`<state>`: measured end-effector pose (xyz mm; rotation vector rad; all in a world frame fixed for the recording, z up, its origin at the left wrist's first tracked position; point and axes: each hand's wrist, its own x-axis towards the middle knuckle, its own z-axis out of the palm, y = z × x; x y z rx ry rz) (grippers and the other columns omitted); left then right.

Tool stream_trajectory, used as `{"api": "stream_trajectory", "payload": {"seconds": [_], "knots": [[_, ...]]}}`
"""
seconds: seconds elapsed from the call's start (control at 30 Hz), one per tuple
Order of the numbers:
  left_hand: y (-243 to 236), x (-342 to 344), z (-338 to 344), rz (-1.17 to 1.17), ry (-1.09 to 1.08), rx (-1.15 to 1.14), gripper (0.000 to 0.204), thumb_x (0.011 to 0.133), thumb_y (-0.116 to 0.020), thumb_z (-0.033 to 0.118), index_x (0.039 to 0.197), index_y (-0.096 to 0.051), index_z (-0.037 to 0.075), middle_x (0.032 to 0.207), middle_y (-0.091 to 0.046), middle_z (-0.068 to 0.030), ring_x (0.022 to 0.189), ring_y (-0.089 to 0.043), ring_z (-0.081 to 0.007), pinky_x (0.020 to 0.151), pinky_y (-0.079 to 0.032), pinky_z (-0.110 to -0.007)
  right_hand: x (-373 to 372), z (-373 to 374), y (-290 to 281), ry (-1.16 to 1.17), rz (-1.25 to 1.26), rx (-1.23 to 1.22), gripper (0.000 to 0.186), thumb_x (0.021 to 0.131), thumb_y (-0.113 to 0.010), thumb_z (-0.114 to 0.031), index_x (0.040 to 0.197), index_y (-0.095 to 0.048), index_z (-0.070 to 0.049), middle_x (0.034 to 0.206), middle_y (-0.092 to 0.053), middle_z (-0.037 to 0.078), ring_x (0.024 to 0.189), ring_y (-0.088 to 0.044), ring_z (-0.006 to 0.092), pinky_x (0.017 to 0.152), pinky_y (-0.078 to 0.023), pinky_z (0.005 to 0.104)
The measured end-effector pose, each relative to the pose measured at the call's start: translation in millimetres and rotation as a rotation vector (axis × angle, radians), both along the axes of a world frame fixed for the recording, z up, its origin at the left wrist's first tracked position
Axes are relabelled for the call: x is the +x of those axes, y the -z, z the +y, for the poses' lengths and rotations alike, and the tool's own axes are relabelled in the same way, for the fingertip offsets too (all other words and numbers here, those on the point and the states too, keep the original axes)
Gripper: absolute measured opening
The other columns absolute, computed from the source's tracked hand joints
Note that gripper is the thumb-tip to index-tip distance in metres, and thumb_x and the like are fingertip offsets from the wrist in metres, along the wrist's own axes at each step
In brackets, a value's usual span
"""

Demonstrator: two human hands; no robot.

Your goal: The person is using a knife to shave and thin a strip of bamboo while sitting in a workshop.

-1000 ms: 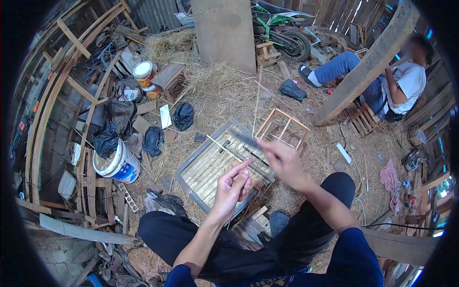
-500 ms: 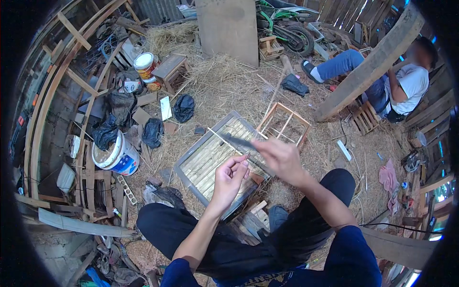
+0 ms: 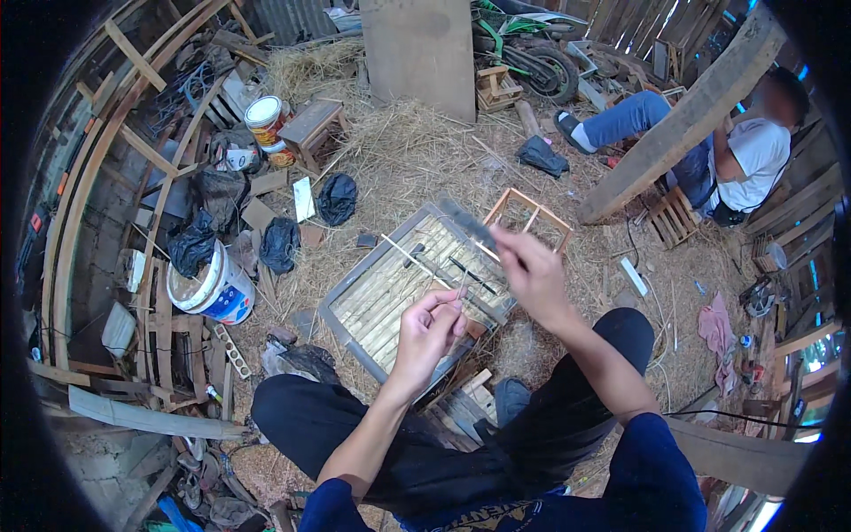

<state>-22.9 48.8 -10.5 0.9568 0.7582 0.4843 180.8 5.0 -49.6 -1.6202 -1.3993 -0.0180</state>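
My left hand [image 3: 428,330] is closed in a pinch over the near part of a low slatted table [image 3: 365,335]. A short thin stick [image 3: 464,282] sticks up from its fingertips. To the right and a little farther off, my right hand [image 3: 534,277] grips a knife-like tool with a broad dark blade [image 3: 463,220], smeared by motion. The blade points up and to the left, apart from the stick. On the slats lie a long pale strip [image 3: 409,255], a slim black rod [image 3: 473,276] and a small dark piece [image 3: 414,254].
A small wooden frame [image 3: 554,218] stands just beyond the table's right corner. At left are a white bucket [image 3: 232,297], black plastic bags [image 3: 338,199] and a wooden stool [image 3: 310,124]. A person [image 3: 749,160] sits at right behind a slanted post [image 3: 678,126]. Straw covers the floor.
My right hand has drawn the dark blade away from the stick, up and slightly to the right. My left hand holds nearly the same place.
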Motion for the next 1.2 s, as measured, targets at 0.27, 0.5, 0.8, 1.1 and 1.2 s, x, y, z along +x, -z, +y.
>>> {"api": "stream_trajectory", "payload": {"seconds": [0.27,0.5,0.8,1.1,1.2], "knots": [[-2,-5,1,-0.051,0.033,0.035,0.031,0.102,-0.055,0.018,0.127,-0.060,0.002,0.074,-0.056,0.0015,0.053,-0.035,-0.0009,0.046,-0.023,-0.019,8,-1,-16,-0.002,0.056,0.091,0.030,0.092,-0.064,-0.008,0.121,-0.071,-0.012,0.079,-0.067,0.007,0.057,-0.061,0.0184,0.050,-0.049,0.0312],[13,-2,6,-0.022,0.006,0.240,0.032,0.103,-0.056,0.018,0.130,-0.060,0.002,0.077,-0.057,0.0028,0.053,-0.034,0.0003,0.046,-0.025,-0.018,-8,-6,-7,-0.159,-0.237,0.054,0.034,0.093,-0.063,-0.010,0.126,-0.069,-0.016,0.073,-0.065,0.003,0.051,-0.055,0.0112,0.040,-0.040,0.0274],[7,-4,0,0.005,0.019,0.267,0.031,0.104,-0.055,0.014,0.126,-0.060,-0.006,0.081,-0.059,0.0001,0.071,-0.049,-0.0030,0.062,-0.039,-0.020,-20,-19,-15,-0.207,-0.147,-0.027,0.035,0.093,-0.063,-0.011,0.127,-0.068,-0.018,0.080,-0.067,0.006,0.060,-0.064,0.0186,0.050,-0.050,0.0324],[18,1,1,-0.014,-0.025,0.324,0.032,0.103,-0.057,0.021,0.127,-0.061,0.000,0.075,-0.057,0.0024,0.053,-0.036,0.0010,0.045,-0.025,-0.019,-21,-17,-12,-0.225,-0.211,-0.001,0.038,0.090,-0.065,-0.008,0.126,-0.069,-0.017,0.074,-0.063,0.006,0.055,-0.060,0.0174,0.048,-0.049,0.0321],[5,2,-2,-0.034,0.001,0.304,0.031,0.103,-0.058,0.020,0.126,-0.062,0.000,0.076,-0.058,0.0020,0.053,-0.037,0.0009,0.046,-0.026,-0.018,4,-5,-12,-0.003,-0.007,0.065,0.037,0.089,-0.065,-0.010,0.126,-0.068,-0.017,0.078,-0.066,0.009,0.058,-0.063,0.0203,0.052,-0.050,0.0347]]}}
